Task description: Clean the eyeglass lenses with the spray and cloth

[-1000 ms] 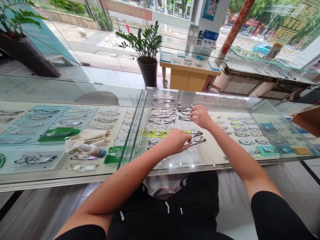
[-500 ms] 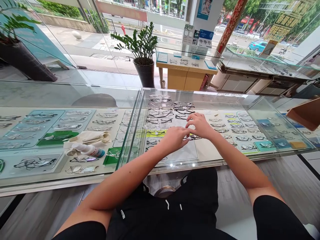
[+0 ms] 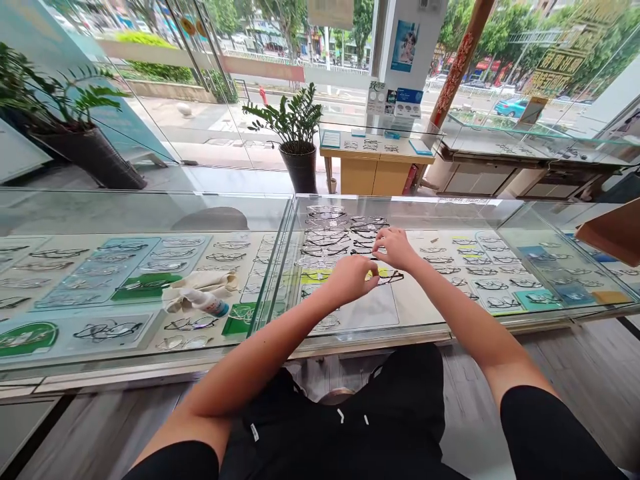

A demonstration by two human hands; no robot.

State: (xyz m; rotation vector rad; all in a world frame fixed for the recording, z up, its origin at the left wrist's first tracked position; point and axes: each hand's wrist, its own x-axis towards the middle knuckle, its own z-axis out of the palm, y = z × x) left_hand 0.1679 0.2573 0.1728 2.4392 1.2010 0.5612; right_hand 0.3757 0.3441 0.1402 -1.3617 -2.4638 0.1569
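My left hand (image 3: 353, 279) is over the glass counter, its fingers curled and a gap showing between thumb and forefinger. A little farther right, my right hand (image 3: 396, 249) has bent fingers, with thumb and fingertips apart. Neither hand visibly holds anything. Dark-rimmed eyeglasses (image 3: 393, 276) lie just right of my left fingertips and below my right hand; whether a fingertip touches them I cannot tell. Beyond my hands, rows of eyeglasses (image 3: 326, 237) fill the display. My left hand partly hides a yellow strip (image 3: 313, 275).
The glass counter (image 3: 425, 328) runs across in front of me. A spray bottle (image 3: 207, 303) lies on a beige cloth (image 3: 225, 283) at left. A brown box-like object (image 3: 613, 233) juts in at right. Beyond stand a potted plant (image 3: 300, 167) and a wooden display table (image 3: 375, 175).
My hands, close together before, have drawn slightly apart, and more of the dark eyeglasses between them shows. The camera view has tilted up and shifted left.
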